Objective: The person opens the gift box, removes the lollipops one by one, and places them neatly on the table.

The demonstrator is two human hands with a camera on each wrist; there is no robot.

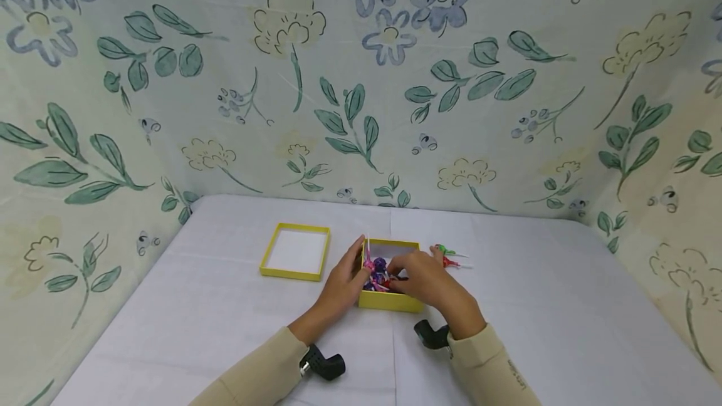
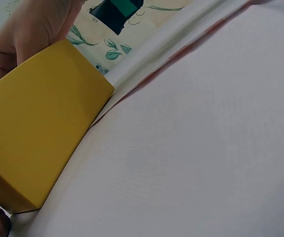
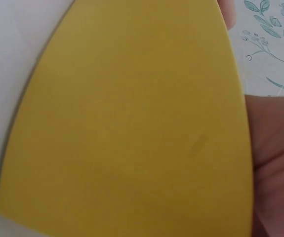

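Note:
A yellow box (image 1: 390, 301) stands on the table with several wrapped lollipops (image 1: 380, 264) inside, purple, pink and red. My left hand (image 1: 341, 279) grips its left wall, thumb over the rim and fingers along the outside. Reaching in over the right side, my right hand (image 1: 423, 275) has bent fingers among the lollipops, close to a red one. Its fingertips are partly hidden, so a pinch cannot be made out. Both wrist views are largely filled by the box's outer wall (image 2: 43, 118), which blocks sight of the sweets.
A yellow-rimmed box lid (image 1: 296, 275) lies left of the box, its white inside facing up. Right of the box, a green lollipop (image 1: 445, 249) and a red lollipop (image 1: 449, 262) lie on the white tablecloth (image 1: 225, 306). Flower-patterned cloth (image 1: 350, 80) hangs behind and at both sides.

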